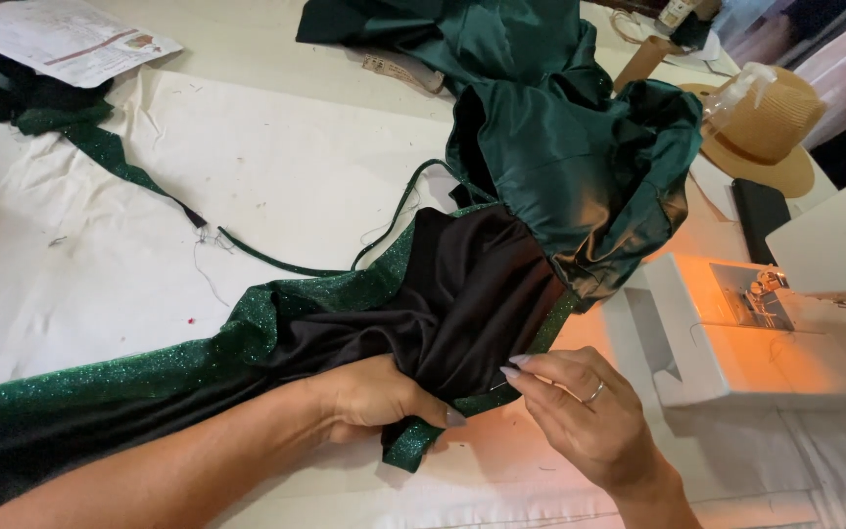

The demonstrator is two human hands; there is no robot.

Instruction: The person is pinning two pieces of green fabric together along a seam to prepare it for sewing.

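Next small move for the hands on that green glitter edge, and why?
Probably slide the pinched edge right, toward the sewing machine. The left hand grips the folded green glitter fabric and black lining; the right hand pinches the same edge, apparently at a pin, with the lit machine close by.

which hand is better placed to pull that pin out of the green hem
Probably the right. The right hand has its fingertips pinched at the pin in the glittery green edge, beside the sewing machine. The left hand is busy gripping the black lining and steadying the fabric.
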